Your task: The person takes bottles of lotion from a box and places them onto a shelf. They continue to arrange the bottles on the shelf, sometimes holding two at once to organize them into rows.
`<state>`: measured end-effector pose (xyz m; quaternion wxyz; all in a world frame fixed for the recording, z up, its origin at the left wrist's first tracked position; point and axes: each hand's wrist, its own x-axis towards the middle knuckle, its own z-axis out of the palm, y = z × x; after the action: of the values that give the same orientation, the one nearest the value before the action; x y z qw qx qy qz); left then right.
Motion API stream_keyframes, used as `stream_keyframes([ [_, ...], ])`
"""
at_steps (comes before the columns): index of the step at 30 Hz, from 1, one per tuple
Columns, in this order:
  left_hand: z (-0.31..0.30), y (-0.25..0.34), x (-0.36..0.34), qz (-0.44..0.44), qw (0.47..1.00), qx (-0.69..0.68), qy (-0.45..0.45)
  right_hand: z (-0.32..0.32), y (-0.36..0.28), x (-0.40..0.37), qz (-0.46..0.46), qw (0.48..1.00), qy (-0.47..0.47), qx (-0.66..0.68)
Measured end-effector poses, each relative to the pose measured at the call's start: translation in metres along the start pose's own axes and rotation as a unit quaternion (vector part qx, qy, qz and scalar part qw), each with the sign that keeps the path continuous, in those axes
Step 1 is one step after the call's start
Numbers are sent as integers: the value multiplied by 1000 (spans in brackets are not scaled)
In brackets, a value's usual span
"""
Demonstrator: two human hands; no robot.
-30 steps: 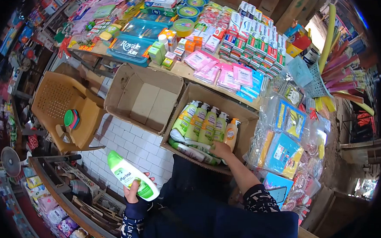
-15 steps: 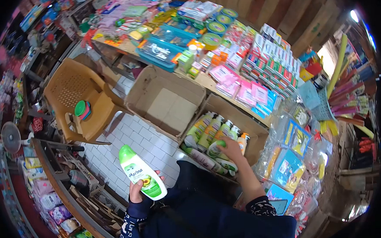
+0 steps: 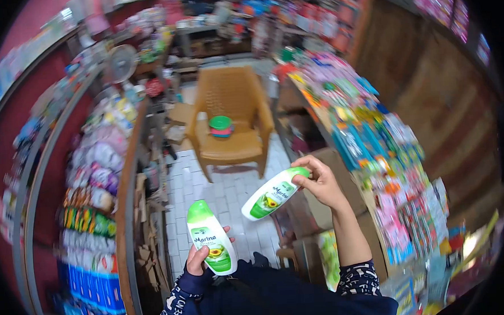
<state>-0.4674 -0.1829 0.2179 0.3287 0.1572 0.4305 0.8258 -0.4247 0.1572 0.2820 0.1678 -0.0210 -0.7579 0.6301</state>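
My left hand is closed round the lower part of a white lotion bottle with a green cap and an avocado label reading "Marina". That bottle stands nearly upright in front of my body. Up and to the right, my right hand grips a second, matching lotion bottle by its green cap end. The second one slants, its base pointing down to the left. A gap separates the two bottles. Below my right forearm, part of a cardboard box shows, with green packaging beside it.
A brown plastic chair with green and pink round containers on its seat stands ahead on the white tiled floor. Shelves of packaged goods line the left. A long table of goods runs along the right, beside a wooden wall.
My right hand has lifted the second bottle out of the box and brought it up near the first. The view has swung left toward the chair. My left hand keeps its bottle.
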Motion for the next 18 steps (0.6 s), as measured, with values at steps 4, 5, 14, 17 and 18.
stream_keyframes([
  [4, -45, 59, -64, 137, 988, -23, 62, 131, -63, 71, -59, 984, -164, 40],
  [5, -60, 74, -84, 165, 982, -21, 86, 165, -82, 82, -81, 976, -197, 39],
  [14, -178, 161, -271, 396, 896, 15, 199, 471, -239, 121, -355, 834, -394, 152],
  [17, -180, 173, -311, 426, 866, 29, 262, 559, -294, 114, -416, 794, -393, 205],
  [18, -178, 178, -322, 431, 854, 35, 289, 587, -311, 111, -430, 780, -396, 224],
])
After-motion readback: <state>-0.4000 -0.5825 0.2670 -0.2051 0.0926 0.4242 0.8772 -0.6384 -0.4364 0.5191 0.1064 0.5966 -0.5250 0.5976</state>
